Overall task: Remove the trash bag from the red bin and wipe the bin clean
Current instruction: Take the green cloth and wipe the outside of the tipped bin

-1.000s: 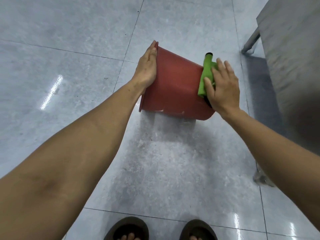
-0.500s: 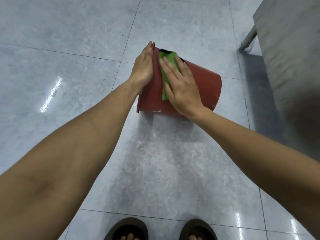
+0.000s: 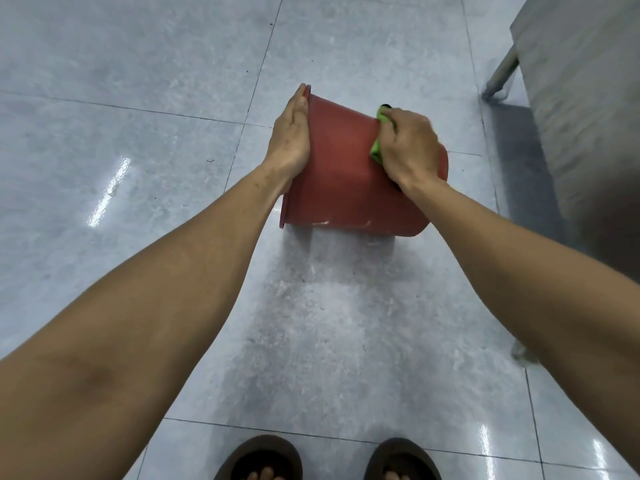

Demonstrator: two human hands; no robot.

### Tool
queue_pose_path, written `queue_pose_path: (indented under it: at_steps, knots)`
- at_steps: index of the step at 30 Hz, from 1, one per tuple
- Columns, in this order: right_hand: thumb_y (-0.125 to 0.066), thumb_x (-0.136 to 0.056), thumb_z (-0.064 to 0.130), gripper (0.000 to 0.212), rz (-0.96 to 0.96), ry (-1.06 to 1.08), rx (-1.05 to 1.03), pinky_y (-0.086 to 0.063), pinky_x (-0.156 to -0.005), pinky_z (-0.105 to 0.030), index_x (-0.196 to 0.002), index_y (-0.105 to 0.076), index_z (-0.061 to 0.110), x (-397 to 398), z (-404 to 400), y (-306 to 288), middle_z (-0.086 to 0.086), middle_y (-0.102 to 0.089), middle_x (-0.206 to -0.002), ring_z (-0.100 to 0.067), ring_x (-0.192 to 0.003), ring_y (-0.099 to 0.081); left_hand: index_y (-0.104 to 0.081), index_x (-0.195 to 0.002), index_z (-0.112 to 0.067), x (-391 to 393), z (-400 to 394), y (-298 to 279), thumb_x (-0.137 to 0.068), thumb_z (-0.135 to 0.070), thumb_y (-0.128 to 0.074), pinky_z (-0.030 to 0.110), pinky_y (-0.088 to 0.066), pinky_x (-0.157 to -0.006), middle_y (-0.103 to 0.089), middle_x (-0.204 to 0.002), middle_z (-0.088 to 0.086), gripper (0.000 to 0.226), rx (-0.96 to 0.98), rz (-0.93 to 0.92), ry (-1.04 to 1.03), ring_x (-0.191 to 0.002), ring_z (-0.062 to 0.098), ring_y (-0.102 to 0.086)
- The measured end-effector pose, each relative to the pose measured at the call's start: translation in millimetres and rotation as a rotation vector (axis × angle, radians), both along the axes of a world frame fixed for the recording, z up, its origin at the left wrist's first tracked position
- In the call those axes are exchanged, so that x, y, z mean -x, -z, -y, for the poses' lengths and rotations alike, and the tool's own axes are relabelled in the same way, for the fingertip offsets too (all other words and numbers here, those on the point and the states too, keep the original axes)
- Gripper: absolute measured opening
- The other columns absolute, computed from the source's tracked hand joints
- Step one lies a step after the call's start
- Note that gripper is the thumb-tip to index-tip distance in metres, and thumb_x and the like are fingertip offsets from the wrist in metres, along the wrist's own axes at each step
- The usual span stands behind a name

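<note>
The red bin point(image 3: 343, 181) lies on its side on the grey tiled floor, its rim to the left and its base to the right. My left hand point(image 3: 291, 140) rests flat against the rim end and steadies it. Over the bin's upper right side, near the base, my right hand point(image 3: 408, 147) presses a green cloth point(image 3: 376, 152) against the outer wall. Most of the cloth is hidden under that hand. The bin's inside faces away from me. No trash bag shows in view.
A grey cabinet or table point(image 3: 585, 98) with a metal leg point(image 3: 498, 76) stands at the right, close to the bin's base. My two sandalled feet point(image 3: 325, 459) are at the bottom edge. Shiny floor tiles point(image 3: 121, 133) stretch to the left and behind the bin.
My right hand with the cloth swept from the bin's base to the rim side, then back right toward the base. My left hand stayed on the rim.
</note>
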State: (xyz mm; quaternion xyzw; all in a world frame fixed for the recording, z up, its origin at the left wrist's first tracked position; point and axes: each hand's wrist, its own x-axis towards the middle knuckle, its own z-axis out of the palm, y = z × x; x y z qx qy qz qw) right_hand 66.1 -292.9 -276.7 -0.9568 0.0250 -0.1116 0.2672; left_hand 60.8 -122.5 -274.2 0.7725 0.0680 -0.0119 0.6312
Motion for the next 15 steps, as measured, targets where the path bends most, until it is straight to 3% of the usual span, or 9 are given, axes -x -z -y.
queue_pose_path:
  at_steps: [2, 4, 6, 11, 15]
  knots:
    - [-0.036, -0.095, 0.024, 0.031, 0.032, -0.117, -0.001, -0.047, -0.086, -0.042, -0.089, -0.064, 0.012, -5, -25, -4, -0.009, -0.07, -0.091, -0.031, -0.098, -0.06, -0.031, -0.15, -0.02, 0, 0, 1, -0.107, -0.029, -0.022, 0.005, -0.021, -0.103, -0.033, -0.156, -0.009, 0.046, 0.007, 0.002, -0.004, -0.141, 0.003, -0.03]
    - [-0.038, -0.095, 0.022, 0.04, 0.083, -0.259, 0.025, -0.036, -0.108, -0.04, -0.125, -0.062, 0.011, 2, -48, 1, -0.011, -0.065, -0.126, -0.032, -0.127, -0.05, -0.033, -0.15, -0.019, 0, -1, 2, -0.107, -0.028, -0.023, 0.01, -0.024, -0.109, -0.034, -0.155, -0.008, 0.045, 0.027, 0.007, -0.008, -0.141, 0.004, -0.032]
    - [-0.039, -0.095, 0.021, 0.051, 0.152, -0.379, 0.101, -0.021, -0.12, -0.042, -0.145, -0.045, 0.01, 20, -56, 12, -0.008, -0.047, -0.149, -0.03, -0.145, -0.03, -0.034, -0.149, -0.018, -2, -3, 3, -0.107, -0.026, -0.023, 0.013, -0.025, -0.112, -0.035, -0.155, -0.007, 0.045, 0.045, 0.007, -0.002, -0.141, 0.004, -0.033]
    - [-0.045, -0.101, 0.014, 0.049, 0.424, -0.527, 0.36, -0.022, -0.12, -0.05, -0.149, -0.037, 0.007, 61, -12, 58, -0.009, -0.035, -0.156, -0.033, -0.148, -0.022, -0.033, -0.15, -0.021, 0, -1, 1, -0.106, -0.032, -0.023, 0.015, -0.024, -0.113, -0.035, -0.155, -0.008, 0.046, 0.026, 0.003, -0.004, -0.141, 0.004, -0.032]
    - [-0.044, -0.102, 0.016, 0.051, 0.396, -0.466, 0.448, -0.02, -0.121, -0.049, -0.152, -0.031, 0.01, 73, 43, 76, -0.008, -0.03, -0.159, -0.032, -0.15, -0.019, -0.034, -0.15, -0.022, 1, 0, 0, -0.106, -0.033, -0.022, 0.008, -0.021, -0.104, -0.034, -0.155, -0.01, 0.047, 0.005, -0.004, -0.013, -0.141, 0.004, -0.031]
